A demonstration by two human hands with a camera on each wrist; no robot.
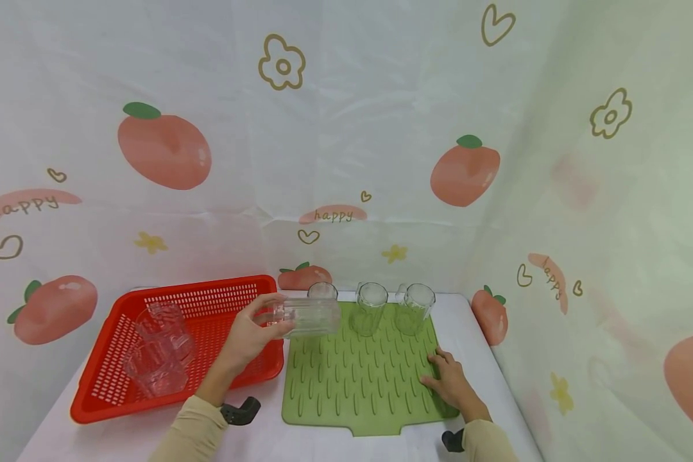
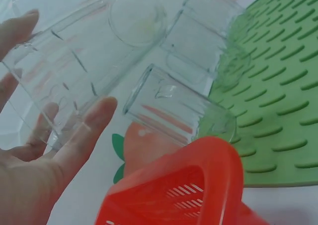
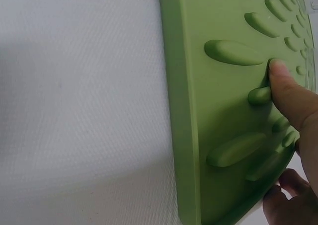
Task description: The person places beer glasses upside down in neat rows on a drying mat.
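Note:
My left hand (image 1: 253, 328) grips a clear glass mug (image 1: 313, 317) by one end, holding it on its side above the left part of a green drying mat (image 1: 375, 407). Three more clear glasses stand along the mat's back: a left glass (image 1: 323, 290) partly hidden by the held mug, a middle mug (image 1: 371, 314) and a right mug (image 1: 416, 313). At the mat's right edge is my right hand (image 1: 450, 380). In the right wrist view its thumb (image 3: 285, 83) lies on the ridged top, with the other fingers curled at the edge.
Left of the mat, a red plastic basket (image 1: 167, 405) with slotted walls holds several clear glasses (image 1: 157, 369). Its right end comes close to the mat. A white cloth with printed fruit (image 1: 464, 174) hangs behind and to the right of the white table (image 1: 260, 436).

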